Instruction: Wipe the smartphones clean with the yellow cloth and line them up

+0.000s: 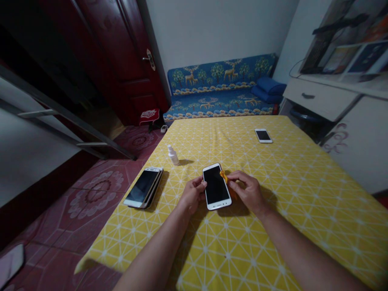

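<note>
A white smartphone (216, 186) with a dark screen is held tilted just above the yellow tablecloth (242, 246). My left hand (193, 193) grips its left edge, the thumb lying on the front rim. Pinched in my right hand (246, 189) is an orange cloth (223, 176), which touches the upper right part of the screen. Some of the cloth hangs behind my fingers beside the phone's right edge. To the left lies a stack of smartphones (143, 187), the top one white with a dark screen. A small white spray bottle (173, 156) stands upright behind the stack.
Another white phone (263, 136) lies at the table's far right. Beyond the table stands a blue patterned sofa (212, 95). A metal ladder (66, 115) leans at the left near a dark red door (121, 60). White drawers (321, 99) are on the right.
</note>
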Demonstrator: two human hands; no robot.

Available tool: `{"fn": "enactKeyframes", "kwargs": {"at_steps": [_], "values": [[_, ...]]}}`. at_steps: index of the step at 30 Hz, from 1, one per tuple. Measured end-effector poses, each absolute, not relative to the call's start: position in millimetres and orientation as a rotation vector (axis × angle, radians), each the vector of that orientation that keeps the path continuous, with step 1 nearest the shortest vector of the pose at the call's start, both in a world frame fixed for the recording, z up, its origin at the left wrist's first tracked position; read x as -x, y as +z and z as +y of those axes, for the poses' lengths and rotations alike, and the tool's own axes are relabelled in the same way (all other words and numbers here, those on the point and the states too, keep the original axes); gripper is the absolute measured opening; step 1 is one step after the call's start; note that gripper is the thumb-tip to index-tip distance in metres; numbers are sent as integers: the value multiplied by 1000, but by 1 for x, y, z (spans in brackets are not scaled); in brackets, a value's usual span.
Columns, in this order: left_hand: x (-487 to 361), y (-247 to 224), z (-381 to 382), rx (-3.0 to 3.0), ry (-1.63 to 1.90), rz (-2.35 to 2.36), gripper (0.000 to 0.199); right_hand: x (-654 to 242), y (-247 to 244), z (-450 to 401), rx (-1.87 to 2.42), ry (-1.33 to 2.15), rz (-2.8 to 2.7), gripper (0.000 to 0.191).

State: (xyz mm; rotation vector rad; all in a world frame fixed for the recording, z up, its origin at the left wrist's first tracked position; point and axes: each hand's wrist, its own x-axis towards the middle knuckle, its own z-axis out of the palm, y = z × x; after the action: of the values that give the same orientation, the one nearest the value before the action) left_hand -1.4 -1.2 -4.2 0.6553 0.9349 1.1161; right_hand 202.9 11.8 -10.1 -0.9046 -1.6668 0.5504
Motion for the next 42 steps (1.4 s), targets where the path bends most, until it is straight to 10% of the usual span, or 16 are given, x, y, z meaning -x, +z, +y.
{"fn": "enactKeyframes", "kwargs": {"at_steps": [42], "values": [[6,-20,10,-536,1415,802,32,-197,-6,6,815,268,-1775,25]]}}
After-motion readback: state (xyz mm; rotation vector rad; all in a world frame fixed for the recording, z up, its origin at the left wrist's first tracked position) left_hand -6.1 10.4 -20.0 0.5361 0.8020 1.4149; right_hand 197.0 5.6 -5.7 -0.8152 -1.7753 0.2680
